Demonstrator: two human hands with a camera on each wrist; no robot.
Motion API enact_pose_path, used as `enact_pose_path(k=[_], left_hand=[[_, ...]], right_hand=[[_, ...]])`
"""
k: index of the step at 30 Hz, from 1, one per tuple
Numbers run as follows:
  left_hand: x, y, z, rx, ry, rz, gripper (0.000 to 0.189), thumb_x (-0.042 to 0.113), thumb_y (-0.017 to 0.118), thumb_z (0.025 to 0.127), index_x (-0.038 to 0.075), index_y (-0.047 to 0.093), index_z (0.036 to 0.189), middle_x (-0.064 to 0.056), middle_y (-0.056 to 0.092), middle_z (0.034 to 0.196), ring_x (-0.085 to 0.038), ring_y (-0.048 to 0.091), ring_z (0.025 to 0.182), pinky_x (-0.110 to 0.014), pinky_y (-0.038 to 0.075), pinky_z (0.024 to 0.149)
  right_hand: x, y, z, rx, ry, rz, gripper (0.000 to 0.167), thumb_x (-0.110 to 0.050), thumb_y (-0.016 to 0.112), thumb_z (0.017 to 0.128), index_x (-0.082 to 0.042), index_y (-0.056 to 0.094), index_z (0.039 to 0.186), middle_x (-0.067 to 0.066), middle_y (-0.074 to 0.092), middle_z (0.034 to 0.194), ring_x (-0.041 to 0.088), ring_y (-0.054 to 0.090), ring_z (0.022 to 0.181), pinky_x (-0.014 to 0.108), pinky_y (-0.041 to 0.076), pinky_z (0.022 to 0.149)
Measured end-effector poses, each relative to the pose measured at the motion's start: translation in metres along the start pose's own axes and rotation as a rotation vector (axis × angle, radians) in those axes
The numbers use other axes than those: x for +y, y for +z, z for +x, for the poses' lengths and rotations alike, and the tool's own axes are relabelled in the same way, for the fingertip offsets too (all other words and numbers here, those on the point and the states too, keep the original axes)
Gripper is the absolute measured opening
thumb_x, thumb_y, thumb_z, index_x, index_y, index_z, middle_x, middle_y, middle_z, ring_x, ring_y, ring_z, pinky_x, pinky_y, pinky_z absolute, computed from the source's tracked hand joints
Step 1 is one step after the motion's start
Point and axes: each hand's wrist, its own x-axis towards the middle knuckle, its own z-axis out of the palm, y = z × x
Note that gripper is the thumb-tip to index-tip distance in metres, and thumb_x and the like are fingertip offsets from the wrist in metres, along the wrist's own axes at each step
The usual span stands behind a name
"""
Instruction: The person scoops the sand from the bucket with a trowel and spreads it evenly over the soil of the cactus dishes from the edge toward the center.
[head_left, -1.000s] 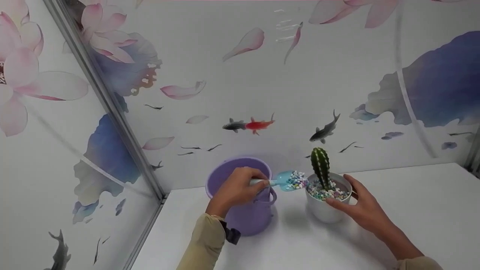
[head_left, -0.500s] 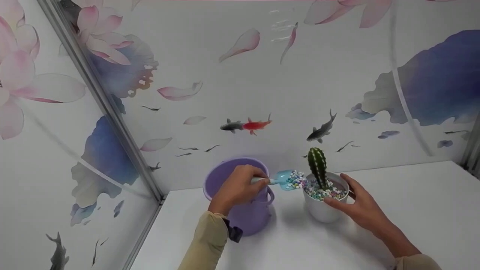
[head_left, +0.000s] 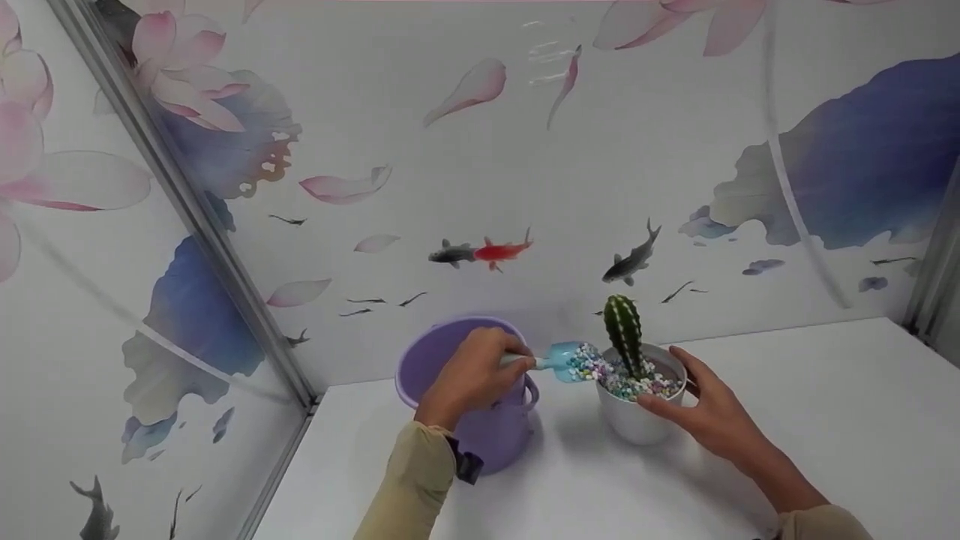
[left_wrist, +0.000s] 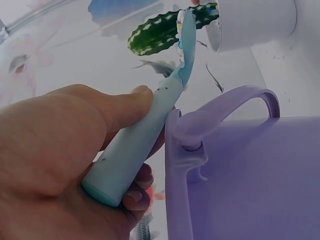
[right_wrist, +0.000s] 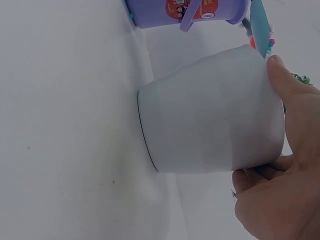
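My left hand grips the pale blue handle of a small toy shovel, thumb along the top in the left wrist view. Small multicoloured pebbles lie on its blade, whose tip reaches the left rim of a white flowerpot. In the pot a green ribbed cactus stands upright among similar pebbles. My right hand holds the pot's right side, thumb at the near rim and fingers behind. The right wrist view shows the pot's base on the table.
A purple bucket with a handle stands under my left forearm, left of the pot. The white table ends at a wall printed with fish and lotus flowers. A metal corner strip runs down at left.
The head view has shifted slightly right. The shovel has come a little closer to the pot, and its pebbles now reach over the rim. My right hand keeps its hold.
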Motion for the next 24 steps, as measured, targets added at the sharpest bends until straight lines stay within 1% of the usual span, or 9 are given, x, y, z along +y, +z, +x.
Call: enact_pose_path(k=[3,6,10,14,17,19,21,24], left_hand=[[0.001,0.000,0.001,0.014,0.028,0.044,0.018,0.022,0.072,0.106,0.013,0.085,0.115,0.002,0.079,0.113,-0.012,0.068,0.103,-0.035,0.061,0.098],[0.003,-0.001,0.001,0.023,0.033,0.075,0.018,0.022,0.072,0.105,0.012,0.085,0.114,0.001,0.078,0.112,-0.012,0.066,0.103,-0.035,0.060,0.098],[0.005,0.001,0.003,0.016,0.001,0.066,0.018,0.021,0.072,0.106,0.012,0.085,0.115,0.002,0.078,0.112,-0.013,0.064,0.098,-0.031,0.061,0.089],[0.007,0.002,0.006,0.010,-0.007,0.069,0.018,0.020,0.072,0.106,0.011,0.085,0.114,0.001,0.077,0.110,-0.013,0.064,0.093,-0.028,0.061,0.081],[0.008,0.004,0.008,0.014,-0.004,0.097,0.019,0.020,0.071,0.106,0.011,0.085,0.115,0.001,0.077,0.111,-0.014,0.062,0.096,-0.030,0.060,0.086],[0.009,0.006,0.009,0.020,-0.003,0.115,0.019,0.020,0.071,0.106,0.010,0.085,0.115,0.000,0.077,0.111,-0.015,0.062,0.098,-0.033,0.060,0.091],[0.009,0.007,0.010,0.032,0.007,0.152,0.019,0.021,0.071,0.106,0.011,0.085,0.114,0.000,0.077,0.112,-0.015,0.061,0.103,-0.035,0.057,0.099],[0.010,0.008,0.011,0.042,0.018,0.182,0.019,0.021,0.071,0.106,0.010,0.085,0.114,-0.001,0.076,0.111,-0.018,0.062,0.108,-0.039,0.055,0.104]], right_hand=[[0.000,-0.001,0.000,0.003,-0.007,-0.001,0.115,-0.057,0.080,0.094,-0.007,0.013,0.174,0.028,0.025,0.176,0.052,0.029,0.161,0.066,0.033,0.127],[0.000,-0.003,0.000,0.010,-0.015,-0.002,0.115,-0.057,0.080,0.095,-0.006,0.014,0.174,0.028,0.026,0.176,0.052,0.029,0.161,0.066,0.033,0.127],[0.001,-0.007,0.001,0.016,-0.017,-0.006,0.114,-0.056,0.080,0.095,-0.005,0.014,0.174,0.028,0.025,0.176,0.053,0.029,0.161,0.065,0.033,0.127],[0.002,-0.009,0.001,0.013,-0.014,-0.008,0.114,-0.055,0.080,0.096,-0.005,0.013,0.174,0.028,0.024,0.177,0.053,0.028,0.161,0.065,0.033,0.127],[0.003,-0.009,0.001,0.010,-0.008,-0.002,0.115,-0.056,0.080,0.095,-0.006,0.013,0.174,0.028,0.024,0.177,0.052,0.028,0.162,0.065,0.032,0.128],[0.003,-0.008,0.001,0.009,-0.005,0.002,0.115,-0.056,0.081,0.095,-0.006,0.013,0.174,0.027,0.024,0.177,0.052,0.028,0.162,0.065,0.032,0.128],[0.004,-0.008,0.001,0.008,-0.003,0.006,0.115,-0.056,0.081,0.095,-0.007,0.013,0.174,0.027,0.025,0.177,0.052,0.028,0.162,0.065,0.033,0.128],[0.004,-0.008,0.001,0.008,-0.004,0.006,0.115,-0.055,0.081,0.095,-0.007,0.013,0.174,0.027,0.025,0.177,0.051,0.028,0.162,0.064,0.032,0.128]])
